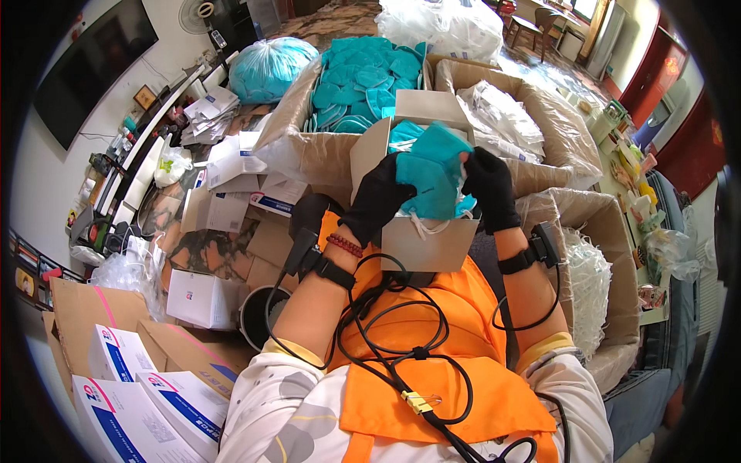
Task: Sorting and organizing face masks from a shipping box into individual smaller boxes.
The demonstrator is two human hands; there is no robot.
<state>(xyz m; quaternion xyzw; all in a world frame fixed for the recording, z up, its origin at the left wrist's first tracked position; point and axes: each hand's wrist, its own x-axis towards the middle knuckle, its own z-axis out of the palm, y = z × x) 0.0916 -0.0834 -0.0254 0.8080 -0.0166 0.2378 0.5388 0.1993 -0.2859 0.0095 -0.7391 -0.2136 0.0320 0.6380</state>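
Observation:
A stack of teal face masks (434, 181) is held up in front of me, over an open small carton (428, 245) on my lap. My left hand (382, 194), in a black glove, grips its left edge. On the other side my right hand (492, 187), gloved too with bare fingertips showing, is closed on the upper right edge. White ear loops hang from the teal fabric. More teal masks and white loops show inside the small carton, whose flaps stand open. How many masks I hold cannot be told.
Just beyond stands a large lined carton heaped with teal masks (367, 81). Right of it, another holds white flat packets (502, 119); a nearer one holds white stringy strips (588, 289). White printed boxes (174, 413) fill the lower left. Black cables (394, 309) cross my orange apron.

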